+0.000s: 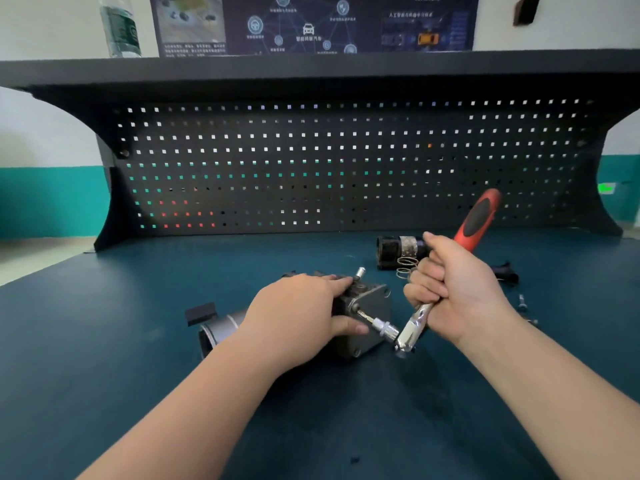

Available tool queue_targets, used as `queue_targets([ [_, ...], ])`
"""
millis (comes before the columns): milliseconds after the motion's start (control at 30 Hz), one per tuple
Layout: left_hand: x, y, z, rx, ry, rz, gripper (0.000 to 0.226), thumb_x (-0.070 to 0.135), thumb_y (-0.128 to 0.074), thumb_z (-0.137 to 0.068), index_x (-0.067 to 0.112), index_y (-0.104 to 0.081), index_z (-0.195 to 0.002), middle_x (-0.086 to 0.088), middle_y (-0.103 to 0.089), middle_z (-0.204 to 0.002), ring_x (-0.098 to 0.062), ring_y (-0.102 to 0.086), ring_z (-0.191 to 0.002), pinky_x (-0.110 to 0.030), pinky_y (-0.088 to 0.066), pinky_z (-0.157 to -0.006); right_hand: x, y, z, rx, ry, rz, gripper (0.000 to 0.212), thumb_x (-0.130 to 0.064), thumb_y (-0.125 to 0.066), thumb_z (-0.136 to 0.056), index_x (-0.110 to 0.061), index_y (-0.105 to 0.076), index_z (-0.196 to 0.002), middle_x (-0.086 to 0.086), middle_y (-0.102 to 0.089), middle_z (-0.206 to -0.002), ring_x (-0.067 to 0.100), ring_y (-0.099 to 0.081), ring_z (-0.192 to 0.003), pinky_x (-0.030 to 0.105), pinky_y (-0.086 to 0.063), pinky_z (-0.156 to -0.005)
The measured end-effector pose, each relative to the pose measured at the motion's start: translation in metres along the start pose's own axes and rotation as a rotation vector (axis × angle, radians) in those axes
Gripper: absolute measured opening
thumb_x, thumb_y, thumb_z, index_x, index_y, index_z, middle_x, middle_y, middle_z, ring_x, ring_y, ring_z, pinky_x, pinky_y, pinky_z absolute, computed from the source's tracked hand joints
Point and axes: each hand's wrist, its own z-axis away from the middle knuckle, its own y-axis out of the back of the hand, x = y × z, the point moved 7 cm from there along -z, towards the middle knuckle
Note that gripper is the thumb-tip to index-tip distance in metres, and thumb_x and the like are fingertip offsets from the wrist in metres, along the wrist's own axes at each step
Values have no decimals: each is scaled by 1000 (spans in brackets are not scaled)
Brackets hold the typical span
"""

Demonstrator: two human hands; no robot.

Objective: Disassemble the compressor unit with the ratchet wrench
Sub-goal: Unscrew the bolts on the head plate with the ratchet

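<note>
Head view is showing you everything at once. Your left hand is lying over the compressor unit, fingers curled over its top and thumb along the near side, pinning the grey block to the counter near its middle. Your right hand is wrapping in a fist around the ratchet wrench, gripping low on the shank with the red-and-black handle sticking up behind. The chrome head is sitting just right of the block, and its socket is running onto a bolt on the block's right face. Another bolt is standing up from the top. Behind your right hand a black cylinder and loose springs are lying on the counter, probably parts already off.

Judging by this, you are loosening that side bolt. Keep the socket square on the bolt, keep pressing the block down so it is not twisting, and consider sliding your grip up onto the handle for more leverage.
</note>
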Motion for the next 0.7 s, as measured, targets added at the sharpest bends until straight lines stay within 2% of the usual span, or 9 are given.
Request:
queue_targets([
  [100, 2, 4, 2, 31, -14, 6, 68, 72, -44, -80, 46, -29, -140, 15, -47, -138, -18, -48, -119, -30, -40, -85, -1, -2, 1, -14, 19, 5, 48, -19, -51, -97, -20, -29, -54, -8, -19, -40, 5, -16, -28, 14, -16, -31],
  [400, 4, 5, 4, 14, -31, 12, 66, 71, -33, -82, 44, -26, -142, 19, -43, -141, -18, -43, -125, -32, -43, -90, -7, -3, 2, -34, 83, 59, 51, -18, -52, -96, -21, -30, -50, -6, -16, -43, 7, -14, -31, 16, -18, -31],
  [600, 4, 3, 3, -20, -60, 15, 66, 70, -33, -84, 42, -26, -143, 22, -40, -143, -17, -45, -122, -34, -44, -94, -13, -10, 12, 19, 226, 222, 43, -19, -54, -96, -19, -28, -62, -6, -19, -42, 9, -15, -34, 20, -17, -35],
  [700, 4, 3, 2, -36, -90, 12, 63, 65, -34, -88, 40, -24, -145, 22, -34, -147, -17, -43, -126, -31, -41, -97, -16, -18, 23, 57, 298, 215, 38, -20, -57, -94, -19, -30, -69, -8, -20, -41, 8, -16, -33, 20, -17, -35],
])
